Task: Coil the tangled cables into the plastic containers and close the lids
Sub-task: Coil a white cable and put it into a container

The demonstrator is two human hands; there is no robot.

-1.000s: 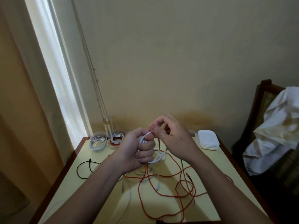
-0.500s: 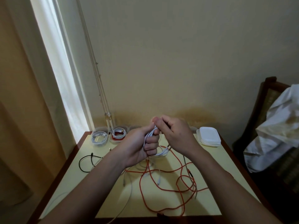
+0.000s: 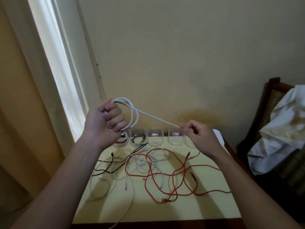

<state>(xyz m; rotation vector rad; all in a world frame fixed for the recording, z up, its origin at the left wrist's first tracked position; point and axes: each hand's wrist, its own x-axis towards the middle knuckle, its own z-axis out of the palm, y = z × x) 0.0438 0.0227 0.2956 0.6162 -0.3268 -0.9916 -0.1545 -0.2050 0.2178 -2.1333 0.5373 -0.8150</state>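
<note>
Since half second ago: hands, then together at centre, now well apart. Raised at left, left hand [image 3: 105, 124] clenched round white cable [image 3: 134, 116], several loops coiled. Out at right, right hand [image 3: 199, 136] pinching cable's free end between thumb and forefinger; strand straight between hands, above table [image 3: 181, 210]. Count: four clear containers [image 3: 156, 135] visible in far row, left two holding cables. On table: red cable tangle [image 3: 173, 174], one black cable [image 3: 107, 169], several white ones, number unclear.

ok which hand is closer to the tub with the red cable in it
Left. The left hand is raised just in front of the tub, overlapping it in view; the right hand is well off to its right, pinching the white cable.
</note>
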